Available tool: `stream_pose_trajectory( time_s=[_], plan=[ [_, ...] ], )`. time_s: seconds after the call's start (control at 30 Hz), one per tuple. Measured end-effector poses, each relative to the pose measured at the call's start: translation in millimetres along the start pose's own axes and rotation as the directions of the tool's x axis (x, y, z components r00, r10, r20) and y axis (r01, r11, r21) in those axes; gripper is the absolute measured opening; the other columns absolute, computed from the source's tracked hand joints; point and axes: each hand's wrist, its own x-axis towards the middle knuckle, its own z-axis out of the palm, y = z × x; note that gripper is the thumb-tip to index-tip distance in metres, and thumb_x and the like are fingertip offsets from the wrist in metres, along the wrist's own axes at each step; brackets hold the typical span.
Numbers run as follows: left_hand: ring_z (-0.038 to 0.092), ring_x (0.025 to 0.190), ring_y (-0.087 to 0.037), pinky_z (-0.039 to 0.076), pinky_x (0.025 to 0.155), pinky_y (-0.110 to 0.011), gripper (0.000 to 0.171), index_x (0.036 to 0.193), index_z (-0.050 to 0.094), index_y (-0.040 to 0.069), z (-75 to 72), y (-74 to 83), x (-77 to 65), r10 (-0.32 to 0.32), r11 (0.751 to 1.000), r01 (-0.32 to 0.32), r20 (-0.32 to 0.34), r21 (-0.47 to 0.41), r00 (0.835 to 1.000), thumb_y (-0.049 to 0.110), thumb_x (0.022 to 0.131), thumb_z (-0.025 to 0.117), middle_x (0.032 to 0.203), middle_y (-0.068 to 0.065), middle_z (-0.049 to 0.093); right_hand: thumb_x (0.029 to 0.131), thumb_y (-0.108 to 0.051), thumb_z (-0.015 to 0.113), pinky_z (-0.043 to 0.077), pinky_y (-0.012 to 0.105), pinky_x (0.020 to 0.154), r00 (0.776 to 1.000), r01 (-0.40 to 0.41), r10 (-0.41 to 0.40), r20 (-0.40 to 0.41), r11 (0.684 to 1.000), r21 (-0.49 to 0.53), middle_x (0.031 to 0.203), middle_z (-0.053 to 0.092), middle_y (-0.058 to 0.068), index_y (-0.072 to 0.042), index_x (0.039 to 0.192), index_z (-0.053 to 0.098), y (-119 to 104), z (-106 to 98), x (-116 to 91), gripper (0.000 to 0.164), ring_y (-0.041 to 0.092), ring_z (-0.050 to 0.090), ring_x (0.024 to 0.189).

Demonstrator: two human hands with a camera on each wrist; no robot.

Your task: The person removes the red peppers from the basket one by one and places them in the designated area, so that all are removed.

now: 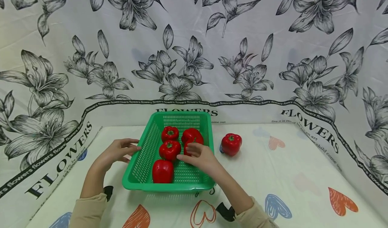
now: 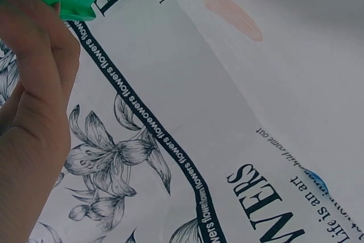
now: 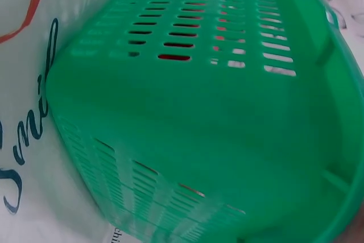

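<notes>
On my feed the printed cloth (image 1: 291, 174) spreads all round the green basket (image 1: 169, 187), whose long axis seems to run straight away from me. At the basket's left rim is the left hand (image 1: 121, 149), fingers loosely bent round nothing — whether the tips touch, I can't say. The right hand (image 1: 202, 159) hangs over the basket's right half, thumb and fingers parted before a half-covered pepper (image 1: 198, 140); I see no grip, and can't tell contact. Five red peppers (image 1: 169, 150) sit inside the basket; the near-end one (image 1: 163, 172) shows no stem (so its direction is a guess).

The lone pepper (image 1: 231, 145) stands outside, near the basket's right wall. I judge any reach for it hangs on this: the right hand is nearer, the left is across the basket. It's squat, without a marked long axis — its stem (image 1: 231, 138) points up.
</notes>
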Motion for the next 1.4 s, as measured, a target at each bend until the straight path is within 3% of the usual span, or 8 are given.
stream_pose_trajectory(
  time_s=[0.73,1.1,1.4],
  plan=[
    [0.065,0.094,-0.017,0.060,0.075,-0.035,0.066,0.142,0.043,-0.004,1.9,-1.0,-1.2,0.000,1.000,0.000,0.009,0.005,1.000,0.037,0.095,0.063,0.116,-0.017,0.066,0.082,-0.042,0.075,0.055,0.050,0.092,0.990,-0.060,0.087,0.111,0.972,-0.226,0.130,0.062,0.019,0.006,0.134,0.054,2.9,23.0,10.2,0.074,0.032,0.058,0.118],
    [0.066,0.094,-0.018,0.061,0.075,-0.036,0.065,0.142,0.043,-0.004,1.0,0.9,-0.5,0.014,1.000,-0.014,0.011,0.011,1.000,0.036,0.095,0.062,0.118,-0.019,0.066,0.079,-0.044,0.078,0.056,0.047,0.088,0.979,-0.126,0.165,0.119,0.950,-0.285,0.130,0.061,0.019,0.007,0.130,0.056,-0.2,29.9,17.4,0.075,0.027,0.056,0.111],
    [0.065,0.094,-0.018,0.061,0.075,-0.036,0.065,0.142,0.043,-0.005,0.5,-0.7,0.1,0.011,1.000,-0.011,0.011,0.011,1.000,0.036,0.095,0.062,0.118,-0.019,0.066,0.077,-0.047,0.078,0.057,0.045,0.082,0.968,-0.154,0.213,0.134,0.923,-0.353,0.119,0.065,0.014,0.006,0.128,0.057,-1.0,36.0,24.7,0.076,0.022,0.056,0.100]
  ],
)
